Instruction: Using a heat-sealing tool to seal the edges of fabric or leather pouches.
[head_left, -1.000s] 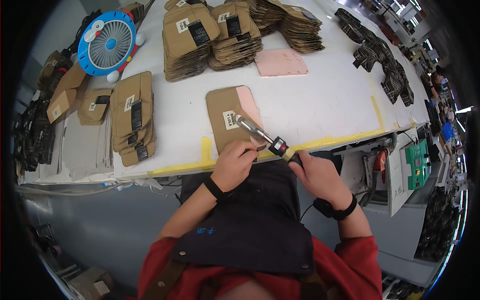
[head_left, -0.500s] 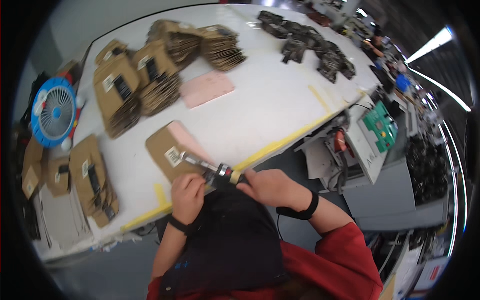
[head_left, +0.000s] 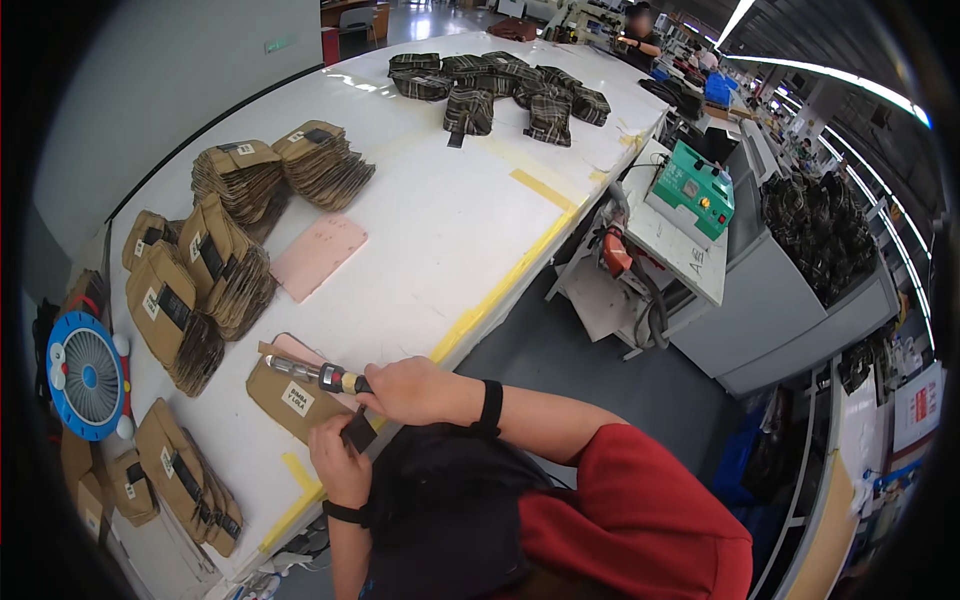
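Observation:
In my right hand (head_left: pixel 415 390) is a slim tool (head_left: pixel 330 377) with a silver barrel and a black-and-yellow handle; its exact kind is unclear. The barrel points left, over a brown fabric piece (head_left: pixel 270 392) with a white label. My left hand (head_left: pixel 340 462) is closed on a small dark tab (head_left: pixel 359 431) just below the tool's handle, near the fabric's lower right corner. Under the fabric's upper edge shows a pink sheet (head_left: pixel 295 348). Another pink board (head_left: pixel 320 256) lies farther off on the white table (head_left: pixel 430 220).
Stacks of brown fabric pieces (head_left: pixel 165 315) stand on the left, beside a blue fan (head_left: pixel 90 375). Plaid pouches (head_left: pixel 470 110) lie at the far end. Right of the table's taped edge are a green machine (head_left: pixel 692 192) on a stand and a hose (head_left: pixel 655 315).
The view has shifted, showing more of the far room. My right forearm now reaches further across, with the tool tilted flatter. The dark tab now shows plainly in my left hand.

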